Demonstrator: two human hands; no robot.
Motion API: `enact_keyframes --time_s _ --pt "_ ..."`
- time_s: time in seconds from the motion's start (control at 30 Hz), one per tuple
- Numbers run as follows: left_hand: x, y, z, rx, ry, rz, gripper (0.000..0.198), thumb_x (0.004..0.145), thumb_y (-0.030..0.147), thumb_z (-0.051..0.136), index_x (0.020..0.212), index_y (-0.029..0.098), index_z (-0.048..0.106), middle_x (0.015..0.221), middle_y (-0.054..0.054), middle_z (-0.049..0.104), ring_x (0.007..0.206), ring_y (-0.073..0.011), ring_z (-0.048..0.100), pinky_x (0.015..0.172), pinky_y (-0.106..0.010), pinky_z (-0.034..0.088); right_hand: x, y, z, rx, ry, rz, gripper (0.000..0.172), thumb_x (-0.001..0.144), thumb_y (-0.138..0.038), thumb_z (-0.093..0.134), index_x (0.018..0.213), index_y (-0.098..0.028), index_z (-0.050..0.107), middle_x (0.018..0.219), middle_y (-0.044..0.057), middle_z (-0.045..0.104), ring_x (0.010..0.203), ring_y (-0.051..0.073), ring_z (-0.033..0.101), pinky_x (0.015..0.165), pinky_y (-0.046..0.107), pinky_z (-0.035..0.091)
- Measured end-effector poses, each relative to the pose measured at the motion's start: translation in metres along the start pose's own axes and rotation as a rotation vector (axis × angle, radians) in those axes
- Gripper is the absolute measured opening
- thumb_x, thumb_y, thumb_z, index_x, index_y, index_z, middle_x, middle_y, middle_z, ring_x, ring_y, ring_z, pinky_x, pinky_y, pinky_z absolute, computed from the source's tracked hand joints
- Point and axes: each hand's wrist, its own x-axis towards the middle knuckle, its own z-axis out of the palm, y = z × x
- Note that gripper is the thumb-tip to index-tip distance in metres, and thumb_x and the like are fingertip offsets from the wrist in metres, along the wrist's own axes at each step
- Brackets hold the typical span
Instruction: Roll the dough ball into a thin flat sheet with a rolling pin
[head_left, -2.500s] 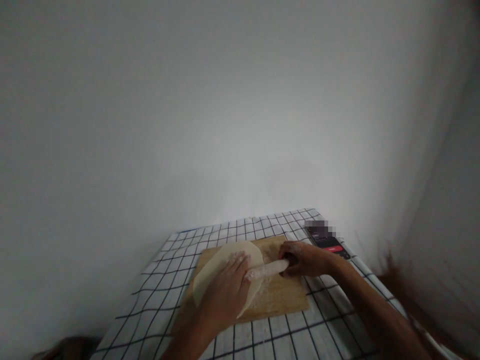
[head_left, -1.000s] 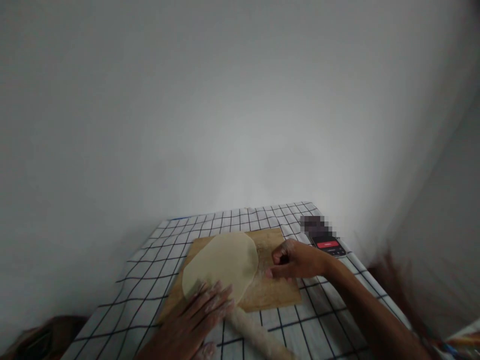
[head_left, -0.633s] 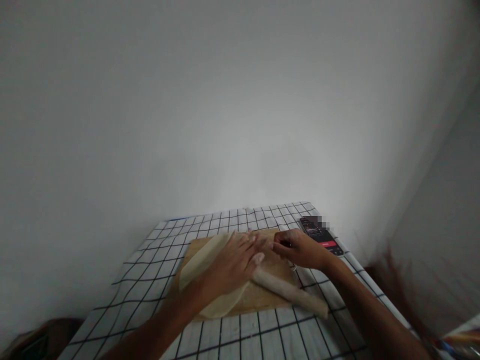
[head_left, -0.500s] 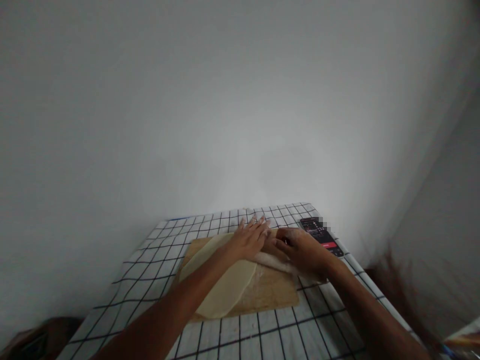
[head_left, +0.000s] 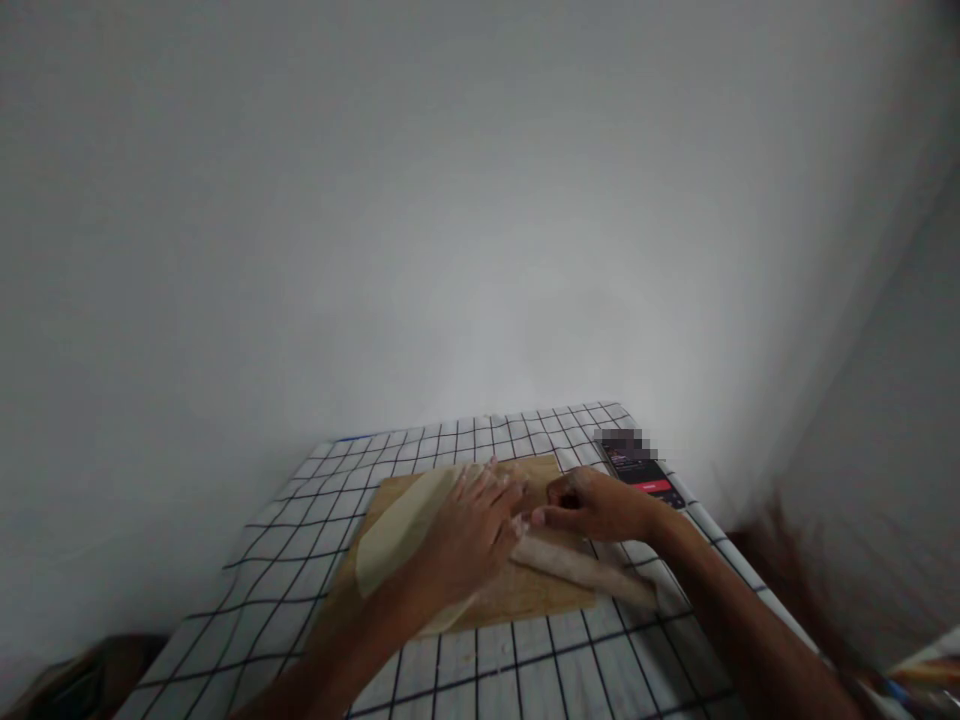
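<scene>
A flat pale sheet of dough [head_left: 394, 540] lies on a wooden board [head_left: 540, 595], partly hidden under my left forearm and hand. My left hand [head_left: 476, 520] is spread palm down over the right part of the dough, its fingers apart. A floury rolling pin [head_left: 585, 568] runs from beneath my left hand toward the lower right, past the board's edge. My right hand [head_left: 589, 503] is just above the pin, its fingers curled and its thumb pointing at my left hand; whether anything is within the fingers is hidden.
The board rests on a table with a white, black-checked cloth [head_left: 300, 545]. A phone [head_left: 641, 470] with a lit screen lies near the right edge. A pale wall [head_left: 480, 220] stands behind the table. Dark objects show at the lower left and lower right.
My left hand has moved down and to the left, toward me. The rolling pin has come nearer to me, and more of its right end shows. My right hand has shifted slightly.
</scene>
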Motion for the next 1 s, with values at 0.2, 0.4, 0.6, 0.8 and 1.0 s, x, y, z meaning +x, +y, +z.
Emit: enact_keyframes --time_s 0.2,0.4,0.6,0.8,1.0 --pt "-0.073 0.020 -0.013 -0.050 -0.126 0.086 0.060 0.095 0.047 0.054 0.151 0.040 0.032 0.158 0.003 0.037 0.146 -0.0292 0.034 0.117 -0.068 0.029 0.003 0.001 0.005 0.043 0.001 0.013 0.048 0.093 -0.057 0.054 0.068 -0.016 0.052 0.059 -0.006 0.041 0.055 0.008 0.036 0.051 0.023 0.025" --pt "-0.070 0.012 -0.005 -0.050 -0.004 0.031 0.055 0.091 0.041 0.063 0.143 0.043 0.045 0.143 0.005 0.057 0.133 -0.0269 0.053 0.115 -0.063 0.039 0.001 -0.002 0.004 0.145 0.017 0.045 0.046 0.091 -0.060 0.058 0.078 -0.016 0.061 0.061 -0.005 0.046 0.057 0.009 0.041 0.051 0.022 0.029" --pt "-0.042 -0.001 -0.006 0.029 0.085 -0.037 0.054 0.098 0.040 0.048 0.151 0.033 0.037 0.157 -0.003 0.039 0.143 -0.0310 0.040 0.114 -0.061 0.039 0.001 -0.003 0.003 0.045 0.027 0.002 0.044 0.088 -0.057 0.065 0.111 -0.020 0.071 0.087 0.002 0.063 0.070 0.013 0.056 0.061 0.024 0.042" --pt "0.026 -0.034 0.009 -0.020 0.002 -0.054 0.046 0.103 0.031 0.029 0.144 0.023 0.047 0.154 -0.010 0.044 0.143 -0.0354 0.037 0.115 -0.067 0.028 0.005 0.004 0.008 -0.160 0.116 0.006 0.037 0.093 -0.051 0.060 0.111 -0.022 0.074 0.104 0.008 0.064 0.092 0.020 0.060 0.081 0.030 0.047" --pt "0.107 -0.081 0.042 -0.045 0.003 -0.074 0.040 0.104 0.034 0.033 0.130 0.020 0.059 0.133 -0.012 0.064 0.128 -0.0297 0.055 0.108 -0.055 0.041 0.010 0.019 0.011 -0.372 0.285 0.161 0.034 0.098 -0.045 0.053 0.115 -0.021 0.071 0.105 0.010 0.062 0.096 0.021 0.059 0.091 0.033 0.044"
